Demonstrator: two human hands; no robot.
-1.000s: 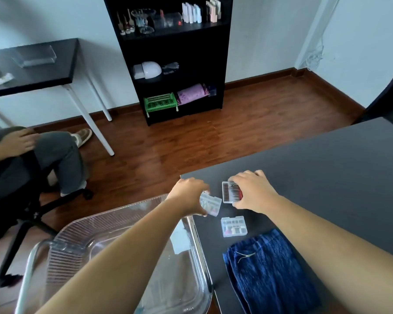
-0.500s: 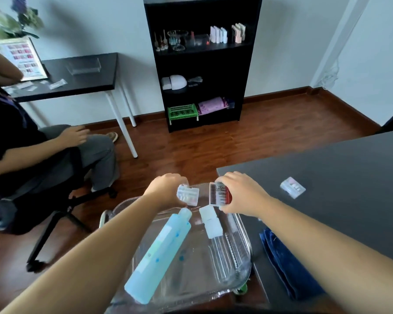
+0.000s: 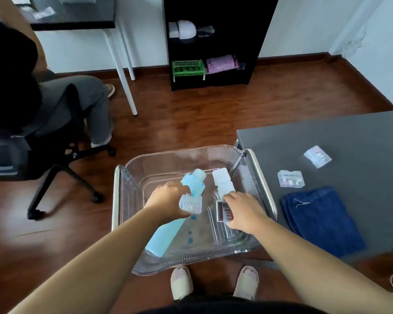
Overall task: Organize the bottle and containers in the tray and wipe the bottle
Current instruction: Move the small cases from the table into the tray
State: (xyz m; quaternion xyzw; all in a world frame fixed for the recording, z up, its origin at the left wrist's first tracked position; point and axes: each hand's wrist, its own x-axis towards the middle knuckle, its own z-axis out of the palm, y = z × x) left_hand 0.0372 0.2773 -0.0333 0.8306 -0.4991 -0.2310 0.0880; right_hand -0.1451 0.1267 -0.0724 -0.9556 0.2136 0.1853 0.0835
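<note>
A clear plastic tray (image 3: 132,177) sits on a metal-framed stand left of the dark table. Inside it lies a light blue bottle (image 3: 166,234) on its side and a clear bottle with a white cap (image 3: 221,181). My left hand (image 3: 168,200) is shut on a small clear container (image 3: 190,203) above the blue bottle. Low in the tray's right half, my right hand (image 3: 245,211) grips a small clear container with red and dark contents (image 3: 222,211). Two more small clear containers (image 3: 290,179) (image 3: 317,156) lie on the table.
A folded blue cloth (image 3: 320,218) lies on the dark table (image 3: 361,132) near its front edge. A seated person on a black office chair (image 3: 61,141) is at the left. A black shelf unit (image 3: 213,41) stands at the back wall. My feet are below the tray.
Both hands carried their containers from the table's corner over to the tray and lowered them into it. The view tilted down and shifted left.
</note>
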